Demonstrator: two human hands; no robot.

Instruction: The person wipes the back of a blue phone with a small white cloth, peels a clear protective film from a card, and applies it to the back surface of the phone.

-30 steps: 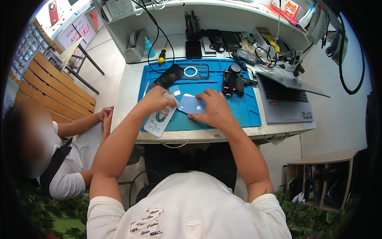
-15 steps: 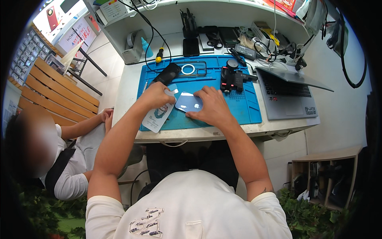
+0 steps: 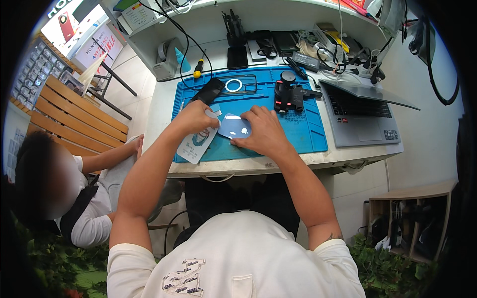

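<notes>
A glossy blue-grey panel (image 3: pixel 232 127) with rounded corners, reflecting the ceiling lights, is above the blue work mat (image 3: pixel 283 144). It looks like a phone or its glass cover. My right hand (image 3: pixel 264 130) grips its right end, fingers along the far edge and thumb on the near edge. My left hand (image 3: pixel 196 119) is closed in a pinch close to the panel's left corner; what its fingertips hold is too small to make out. Below that hand lies a white printed card or packet (image 3: pixel 191 150), slanting toward the mat's front edge.
Across the mat are a black phone-shaped item (image 3: pixel 209 90), a white ring (image 3: pixel 233 86), a dark frame (image 3: pixel 251 83) and a black clamp device (image 3: pixel 288 94). An open laptop (image 3: pixel 360 119) stands right. A yellow-black screwdriver (image 3: pixel 198 68) lies behind. Another person (image 3: pixel 89 198) sits left.
The view has shifted slightly. Both hands keep nearly the same place around the panel, and the small white piece at my left fingertips shows less clearly now.
</notes>
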